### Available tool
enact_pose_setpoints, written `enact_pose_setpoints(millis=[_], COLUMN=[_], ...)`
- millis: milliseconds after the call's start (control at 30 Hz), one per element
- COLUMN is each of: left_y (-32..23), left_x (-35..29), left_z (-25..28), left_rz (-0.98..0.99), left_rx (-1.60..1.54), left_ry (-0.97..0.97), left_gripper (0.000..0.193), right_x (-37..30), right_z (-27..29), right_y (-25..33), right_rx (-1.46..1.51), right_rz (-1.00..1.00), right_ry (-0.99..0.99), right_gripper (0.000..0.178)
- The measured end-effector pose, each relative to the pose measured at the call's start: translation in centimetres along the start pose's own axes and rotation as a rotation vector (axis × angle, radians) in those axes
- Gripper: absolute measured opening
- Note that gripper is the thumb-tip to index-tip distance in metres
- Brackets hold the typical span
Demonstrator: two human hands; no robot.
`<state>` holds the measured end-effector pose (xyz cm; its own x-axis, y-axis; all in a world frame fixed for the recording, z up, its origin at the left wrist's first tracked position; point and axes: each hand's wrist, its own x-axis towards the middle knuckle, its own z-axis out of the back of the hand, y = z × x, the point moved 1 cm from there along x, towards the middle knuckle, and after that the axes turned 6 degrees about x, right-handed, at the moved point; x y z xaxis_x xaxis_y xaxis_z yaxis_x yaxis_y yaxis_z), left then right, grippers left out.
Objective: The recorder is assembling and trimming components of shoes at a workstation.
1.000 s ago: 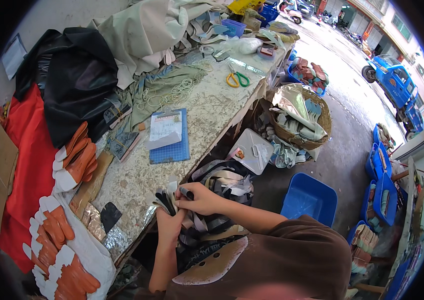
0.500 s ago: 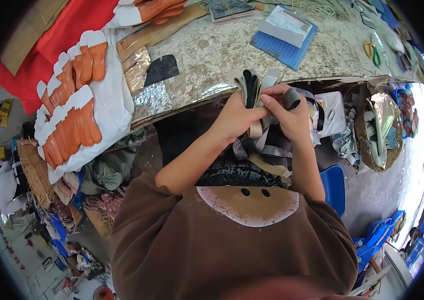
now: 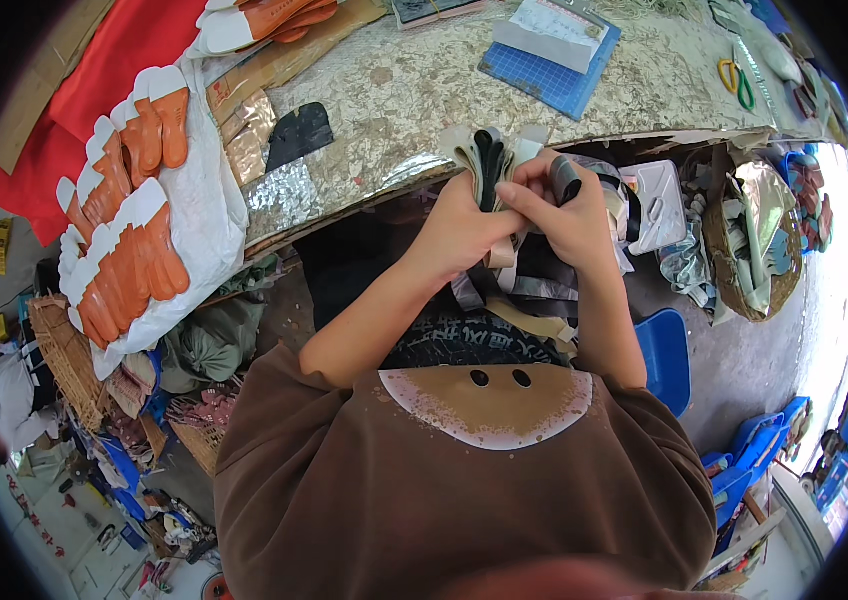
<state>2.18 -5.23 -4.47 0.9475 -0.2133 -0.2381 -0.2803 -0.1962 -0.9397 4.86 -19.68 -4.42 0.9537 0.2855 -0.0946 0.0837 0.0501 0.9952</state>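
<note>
Both of our hands close on one bundle of cut material pieces [image 3: 489,160], just before the table edge; our left hand [image 3: 459,225] wraps the grey and black strips from below, our right hand [image 3: 569,215] pinches them from the side, with one dark piece at its fingers [image 3: 566,180]; beyond lies the speckled table [image 3: 414,85], with a black cut piece [image 3: 299,130], a blue cutting mat [image 3: 549,60]; farther left, orange glove parts [image 3: 129,210] on white cloth.

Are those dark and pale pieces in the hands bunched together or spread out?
Bunched: the stack of pieces stands fanned upright, gripped by the left hand, the right hand pinching beside it.
</note>
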Motion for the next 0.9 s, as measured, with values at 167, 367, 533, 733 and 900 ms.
enact_pose_setpoints(millis=[167, 367, 533, 733, 900], left_y=[-0.40, -0.36, -0.34, 0.13, 0.11], left_x=[-0.04, 0.06, 0.11, 0.14, 0.25], left_z=[0.29, 0.54, 0.52, 0.64, 0.68], left_rz=[0.079, 0.195, 0.206, 0.190, 0.201], left_rx=[-0.098, -0.165, -0.191, -0.195, -0.184], left_ry=[0.017, 0.045, 0.054, 0.041, 0.033], left_gripper=[0.023, 0.026, 0.028, 0.028, 0.027], right_x=[0.22, 0.09, 0.05, -0.07, -0.04], right_z=[0.12, -0.28, -0.27, -0.37, -0.32], right_y=[-1.02, -1.03, -0.88, -0.90, -1.07], right_rx=[0.171, 0.244, 0.261, 0.240, 0.232], right_rz=[0.019, 0.010, -0.009, -0.011, -0.011], right_ry=[0.015, 0.000, 0.014, 0.003, 0.001], right_gripper=[0.016, 0.013, 0.013, 0.013, 0.012])
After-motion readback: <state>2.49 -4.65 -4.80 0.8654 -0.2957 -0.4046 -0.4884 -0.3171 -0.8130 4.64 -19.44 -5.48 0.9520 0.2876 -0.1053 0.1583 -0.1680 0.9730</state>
